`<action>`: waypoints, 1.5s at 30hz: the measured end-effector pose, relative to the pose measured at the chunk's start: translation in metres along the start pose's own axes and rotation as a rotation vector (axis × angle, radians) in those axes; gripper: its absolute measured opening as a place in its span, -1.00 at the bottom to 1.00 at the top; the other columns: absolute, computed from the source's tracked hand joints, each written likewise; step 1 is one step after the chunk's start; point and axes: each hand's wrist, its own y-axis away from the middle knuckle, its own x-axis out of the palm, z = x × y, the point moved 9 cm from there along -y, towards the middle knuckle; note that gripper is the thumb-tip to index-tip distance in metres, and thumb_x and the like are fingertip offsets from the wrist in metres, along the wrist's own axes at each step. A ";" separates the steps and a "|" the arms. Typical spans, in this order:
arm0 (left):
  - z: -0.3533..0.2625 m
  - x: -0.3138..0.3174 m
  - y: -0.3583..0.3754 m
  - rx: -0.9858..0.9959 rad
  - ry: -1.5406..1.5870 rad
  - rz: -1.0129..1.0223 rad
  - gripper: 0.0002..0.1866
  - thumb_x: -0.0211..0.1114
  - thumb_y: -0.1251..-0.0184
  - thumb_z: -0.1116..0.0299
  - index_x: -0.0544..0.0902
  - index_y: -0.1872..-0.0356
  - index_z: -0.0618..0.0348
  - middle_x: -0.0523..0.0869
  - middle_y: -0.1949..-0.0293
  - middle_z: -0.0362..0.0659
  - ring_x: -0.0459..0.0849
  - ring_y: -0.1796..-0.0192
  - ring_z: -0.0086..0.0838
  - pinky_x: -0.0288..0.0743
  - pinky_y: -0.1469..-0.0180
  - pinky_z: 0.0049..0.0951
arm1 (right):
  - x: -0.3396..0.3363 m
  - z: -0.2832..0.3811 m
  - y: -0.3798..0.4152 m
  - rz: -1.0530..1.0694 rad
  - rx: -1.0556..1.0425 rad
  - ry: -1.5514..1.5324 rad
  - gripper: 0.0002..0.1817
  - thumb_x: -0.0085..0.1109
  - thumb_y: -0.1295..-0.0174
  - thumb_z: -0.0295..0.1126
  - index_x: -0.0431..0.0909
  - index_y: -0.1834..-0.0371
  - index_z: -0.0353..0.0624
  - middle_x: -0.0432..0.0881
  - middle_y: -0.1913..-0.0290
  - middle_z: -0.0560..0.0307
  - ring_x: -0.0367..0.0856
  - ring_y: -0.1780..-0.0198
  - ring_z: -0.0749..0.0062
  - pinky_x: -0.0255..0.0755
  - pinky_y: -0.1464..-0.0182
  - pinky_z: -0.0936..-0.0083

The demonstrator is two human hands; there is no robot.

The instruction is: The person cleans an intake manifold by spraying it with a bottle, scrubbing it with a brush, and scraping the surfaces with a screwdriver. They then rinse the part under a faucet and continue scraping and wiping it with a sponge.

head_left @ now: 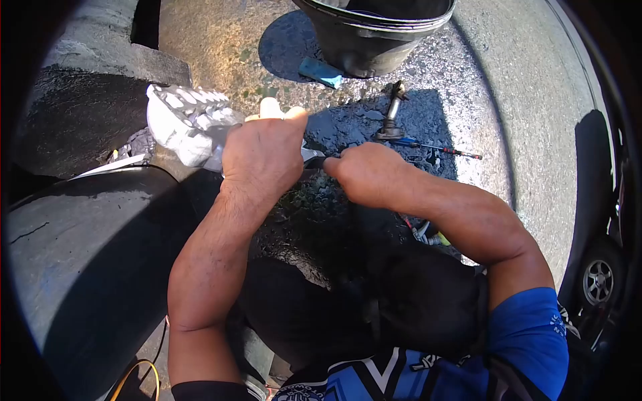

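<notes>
My left hand [264,150] is closed at the right end of a silver ribbed metal casting [187,130], its thumb and a finger pointing up and away from me. Much of the casting's near end is hidden behind this hand. Closed around the dark handle [329,166] of a tool is my right hand [368,172]. A short shiny blade [310,154] shows between the two hands, in line with that handle. Its tip disappears behind my left hand.
A black bucket [374,43] stands on the wet ground, a blue block [321,71] beside it. A metal shaft [392,110] and a thin screwdriver-like tool [438,148] lie right of my hands. More tools [422,230] lie near my knee. A dark rounded surface [87,234] occupies the left.
</notes>
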 end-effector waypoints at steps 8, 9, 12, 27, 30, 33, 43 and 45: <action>-0.005 0.005 0.000 0.004 -0.057 0.037 -0.84 0.35 -0.16 0.42 0.64 0.22 0.01 0.78 0.29 -0.04 0.84 0.14 -0.13 0.71 0.14 -0.15 | -0.001 0.006 -0.007 0.035 0.027 -0.029 -0.74 0.12 -0.24 -0.44 0.67 0.03 -0.16 0.77 0.30 -0.12 0.80 0.18 -0.09 0.65 0.17 0.00; -0.008 0.003 -0.001 -0.003 -0.032 0.015 -0.83 0.36 -0.16 0.42 0.64 0.21 0.01 0.78 0.28 -0.03 0.84 0.13 -0.12 0.71 0.13 -0.14 | -0.002 0.002 -0.002 0.008 0.055 -0.051 -0.74 0.12 -0.24 -0.44 0.67 0.03 -0.16 0.77 0.30 -0.12 0.80 0.18 -0.09 0.65 0.17 0.01; -0.015 0.003 0.003 0.032 -0.052 0.047 -0.81 0.33 -0.17 0.42 0.66 0.17 0.03 0.75 0.22 0.05 0.82 0.13 -0.08 0.70 0.10 -0.09 | -0.001 0.004 0.015 0.035 0.022 -0.010 -0.74 0.11 -0.24 -0.42 0.69 0.05 -0.15 0.77 0.31 -0.12 0.80 0.19 -0.08 0.65 0.16 0.01; -0.004 0.013 0.003 0.000 -0.060 0.080 -0.69 0.45 -0.09 0.35 0.63 0.12 0.09 0.77 0.27 0.06 0.79 0.08 0.01 0.69 0.05 -0.03 | -0.009 0.005 0.008 0.068 0.001 0.001 -0.74 0.13 -0.24 -0.43 0.73 0.06 -0.14 0.79 0.23 -0.12 0.81 0.14 -0.06 0.67 0.12 0.03; -0.012 0.011 0.002 0.020 -0.063 0.065 -0.77 0.35 -0.16 0.41 0.65 0.13 0.04 0.76 0.19 0.05 0.82 0.10 -0.03 0.69 0.07 -0.04 | 0.003 0.009 -0.002 0.095 -0.002 0.015 -0.72 0.13 -0.25 -0.44 0.71 0.02 -0.14 0.79 0.27 -0.10 0.81 0.16 -0.05 0.67 0.12 0.03; 0.001 0.004 0.002 0.001 -0.042 0.039 -0.76 0.35 -0.15 0.41 0.67 0.12 0.04 0.76 0.21 0.05 0.81 0.10 -0.02 0.69 0.05 -0.04 | -0.006 0.008 -0.002 0.053 -0.007 0.019 -0.70 0.13 -0.24 -0.45 0.69 -0.02 -0.12 0.78 0.28 -0.08 0.81 0.16 -0.06 0.66 0.12 0.03; 0.001 -0.002 -0.003 0.006 0.020 -0.018 -0.81 0.36 -0.11 0.42 0.69 0.22 0.09 0.75 0.25 0.02 0.82 0.18 -0.04 0.72 0.12 -0.09 | 0.008 0.011 -0.026 -0.035 0.001 -0.023 -0.75 0.18 -0.20 -0.42 0.66 0.06 -0.17 0.74 0.29 -0.12 0.78 0.18 -0.10 0.64 0.11 -0.01; 0.012 0.006 0.002 0.013 0.032 0.052 -0.80 0.36 -0.11 0.41 0.69 0.20 0.09 0.73 0.22 0.05 0.82 0.17 -0.01 0.72 0.11 -0.08 | 0.004 0.011 -0.006 -0.024 -0.025 -0.040 -0.75 0.20 -0.20 -0.40 0.65 0.07 -0.18 0.74 0.28 -0.12 0.77 0.17 -0.10 0.63 0.11 -0.01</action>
